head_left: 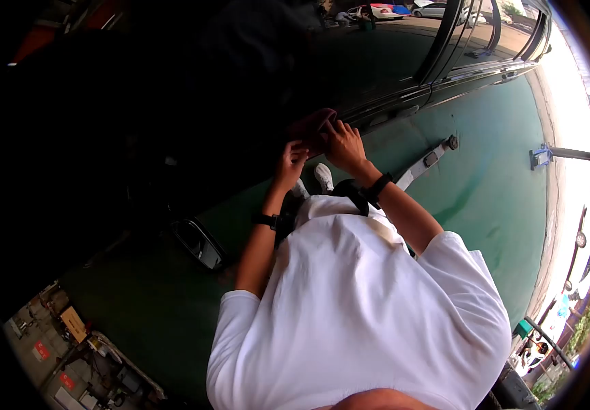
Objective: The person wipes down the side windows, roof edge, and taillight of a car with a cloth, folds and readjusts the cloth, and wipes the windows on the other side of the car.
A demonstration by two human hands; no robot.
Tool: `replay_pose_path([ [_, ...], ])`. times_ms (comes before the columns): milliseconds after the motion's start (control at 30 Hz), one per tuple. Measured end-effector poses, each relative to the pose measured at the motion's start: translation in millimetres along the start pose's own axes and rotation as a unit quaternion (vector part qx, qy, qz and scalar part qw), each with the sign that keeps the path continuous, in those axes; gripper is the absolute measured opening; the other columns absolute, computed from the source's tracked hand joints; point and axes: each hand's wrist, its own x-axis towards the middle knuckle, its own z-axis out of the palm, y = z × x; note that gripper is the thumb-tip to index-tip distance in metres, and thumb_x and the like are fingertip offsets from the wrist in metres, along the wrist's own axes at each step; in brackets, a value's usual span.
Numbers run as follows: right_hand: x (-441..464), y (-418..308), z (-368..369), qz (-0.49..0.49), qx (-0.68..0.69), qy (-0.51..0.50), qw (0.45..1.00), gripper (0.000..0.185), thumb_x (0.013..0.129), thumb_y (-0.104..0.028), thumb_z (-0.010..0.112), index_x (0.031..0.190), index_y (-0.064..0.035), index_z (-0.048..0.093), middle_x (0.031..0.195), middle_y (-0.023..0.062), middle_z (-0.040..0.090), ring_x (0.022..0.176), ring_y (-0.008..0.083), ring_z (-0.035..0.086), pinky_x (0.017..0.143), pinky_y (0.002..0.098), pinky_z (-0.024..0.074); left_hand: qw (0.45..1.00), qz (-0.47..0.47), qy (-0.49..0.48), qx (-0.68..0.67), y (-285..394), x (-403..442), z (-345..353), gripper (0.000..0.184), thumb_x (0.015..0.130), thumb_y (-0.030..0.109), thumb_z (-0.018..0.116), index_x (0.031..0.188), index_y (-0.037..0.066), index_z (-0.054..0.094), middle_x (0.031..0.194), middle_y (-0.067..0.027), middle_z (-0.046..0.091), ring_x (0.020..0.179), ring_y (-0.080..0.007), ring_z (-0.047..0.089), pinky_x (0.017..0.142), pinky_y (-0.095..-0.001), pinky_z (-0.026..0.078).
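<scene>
A dark maroon cloth [317, 128], folded over itself, is held up in front of me beside the black car [370, 102]. My right hand [347, 146] grips its right edge, fingers closed around the fabric. On the other side my left hand [292, 164] has curled fingers closed at the cloth's lower left edge. Deep shadow hides much of the cloth's far side and the car's surface behind it. Dark bands circle both my wrists.
The car's side mirror [199, 244] juts out to my left. A grey lift arm [426, 164] with a round pad stretches across the green floor [493, 184] at right. Tools and boxes [73, 324] stand at lower left. A blue-based post [542, 157] is farther right.
</scene>
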Motion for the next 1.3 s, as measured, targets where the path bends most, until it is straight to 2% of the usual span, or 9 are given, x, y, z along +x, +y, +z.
replay_pose_path([
  [100,3.3,-45.0,20.1,-0.149,-0.013,-0.019,0.989,0.049,0.085,-0.027,0.068,0.129,-0.0083,0.058,0.116,0.0123,0.06,0.106,0.0301,0.06,0.09,0.043,0.0456,0.996,-0.008,0.08,-0.038,-19.5,-14.9,-28.0,0.039,0.093,0.003,0.061,0.13,-0.001,0.051,0.112,-0.0153,0.069,0.097,-0.0187,0.067,0.083,-0.0325,0.055],
  [133,3.6,-65.2,34.2,-0.178,-0.01,-0.011,0.984,0.064,0.078,-0.036,0.076,0.132,-0.0076,0.056,0.116,0.0109,0.06,0.105,0.0271,0.06,0.087,0.0393,0.0455,0.988,0.03,0.149,0.032,-23.6,-21.4,-36.8,0.042,0.091,-0.001,0.059,0.131,-0.001,0.05,0.114,-0.0146,0.068,0.098,-0.0202,0.067,0.082,-0.0329,0.055],
  [300,16.5,-108.5,75.2,-0.269,-0.001,-0.054,0.962,0.064,0.088,-0.038,0.066,0.141,-0.0065,0.053,0.11,0.0104,0.063,0.091,0.0261,0.067,0.078,0.038,0.05,0.898,0.126,0.405,0.119,-12.7,-54.5,-53.4,0.039,0.088,-0.005,0.058,0.127,-0.004,0.055,0.121,-0.0224,0.064,0.103,-0.0301,0.067,0.088,-0.0399,0.055],
  [433,15.4,-90.9,50.3,-0.249,0.004,-0.054,0.967,0.061,0.089,-0.043,0.065,0.14,-0.01,0.054,0.103,0.0095,0.064,0.085,0.0254,0.068,0.076,0.0366,0.0508,0.867,0.115,0.38,0.301,9.9,-56.0,-47.6,0.035,0.088,-0.003,0.059,0.123,-0.005,0.057,0.119,-0.0249,0.063,0.106,-0.0372,0.066,0.089,-0.0421,0.054],
  [500,15.9,-72.4,36.5,-0.231,0.015,-0.047,0.972,0.056,0.09,-0.043,0.063,0.137,-0.0124,0.056,0.098,0.0084,0.064,0.083,0.0249,0.068,0.075,0.0365,0.0517,0.867,0.177,0.264,0.385,18.9,-50.6,-43.2,0.035,0.089,-0.002,0.061,0.124,-0.004,0.057,0.117,-0.0242,0.063,0.107,-0.0411,0.064,0.09,-0.0428,0.053],
  [833,-14.6,168.0,-29.8,-0.08,0.038,-0.017,0.996,0.052,0.087,-0.034,0.067,0.137,-0.023,0.058,0.103,0.0077,0.065,0.092,0.0266,0.068,0.079,0.0385,0.0531,0.842,0.253,-0.01,0.475,58.9,71.5,147.8,0.025,0.086,0.001,0.063,0.111,-0.002,0.062,0.104,-0.0217,0.064,0.098,-0.041,0.061,0.084,-0.0483,0.052],
  [1033,-26.3,228.3,-64.1,-0.003,0.005,-0.017,1.0,0.049,0.091,-0.04,0.064,0.138,-0.0253,0.057,0.105,0.008,0.066,0.098,0.0268,0.067,0.082,0.0387,0.0523,0.836,0.174,-0.081,0.514,91.4,109.7,215.6,0.026,0.09,0.009,0.06,0.112,-0.005,0.062,0.094,-0.0246,0.067,0.089,-0.0443,0.064,0.08,-0.0468,0.054],
  [1133,-28.8,255.7,-70.8,0.055,0.01,0.006,0.998,0.042,0.093,-0.041,0.062,0.128,-0.0182,0.062,0.105,0.01,0.066,0.098,0.0282,0.067,0.083,0.0398,0.0517,0.852,0.053,-0.159,0.496,79.5,118.0,245.1,0.037,0.091,0.019,0.062,0.117,-0.008,0.059,0.103,-0.0322,0.066,0.098,-0.0495,0.063,0.086,-0.0508,0.053],
  [1300,-32.7,268.9,-54.0,0.131,0.046,0.028,0.99,0.036,0.094,-0.041,0.061,0.116,-0.0121,0.065,0.1,0.0111,0.068,0.096,0.029,0.068,0.084,0.0407,0.0517,0.804,0.044,-0.196,0.559,58.4,127.3,253.3,0.045,0.089,0.024,0.067,0.111,-0.012,0.053,0.111,-0.0368,0.063,0.102,-0.0511,0.062,0.088,-0.0512,0.052],
])
